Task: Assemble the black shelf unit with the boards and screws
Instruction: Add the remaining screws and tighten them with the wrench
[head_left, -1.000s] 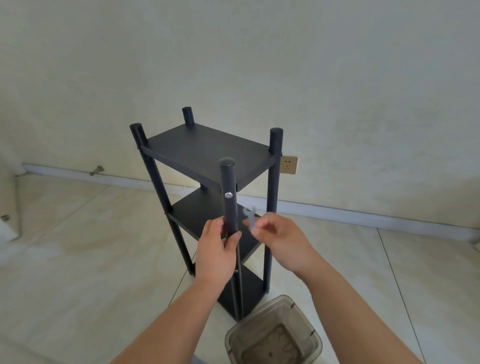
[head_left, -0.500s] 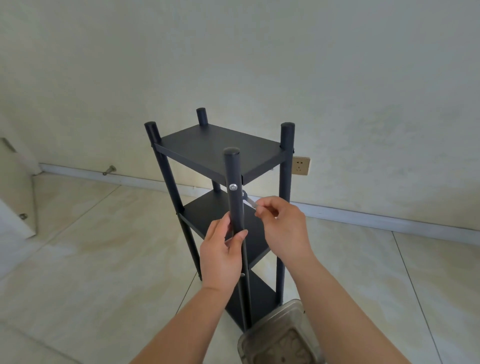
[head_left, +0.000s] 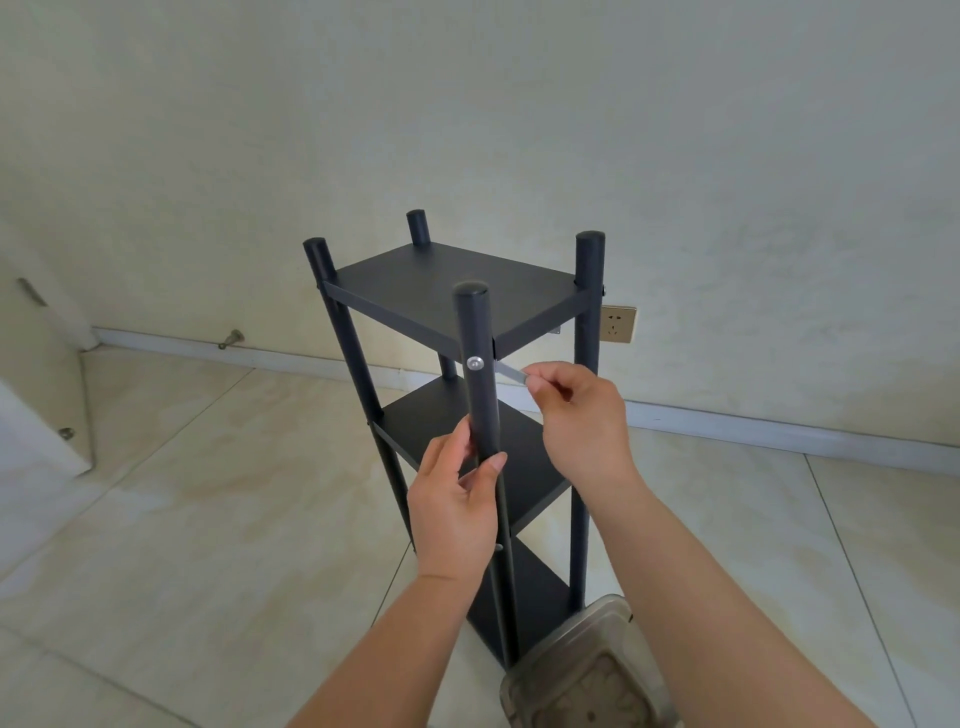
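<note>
The black shelf unit (head_left: 447, 296) stands upright on the tiled floor, with three boards between four round posts. My left hand (head_left: 457, 514) grips the nearest post (head_left: 475, 332) just below the top board. A silver screw (head_left: 475, 363) shows on that post at the top board's level. My right hand (head_left: 582, 415) pinches a small flat grey wrench (head_left: 511, 373), whose far end reaches behind the post at the screw's height. That end is hidden by the post.
A clear plastic container (head_left: 587, 670) sits on the floor at the shelf's foot, under my right forearm. The wall is close behind, with a socket (head_left: 618, 324), a white skirting and a door stop (head_left: 231, 340). A white door edge (head_left: 36, 415) is at left.
My right hand has risen with the wrench from mid-post height to the top board's corner, and the wrench tip now lies behind the post. My left hand kept its grip on the post.
</note>
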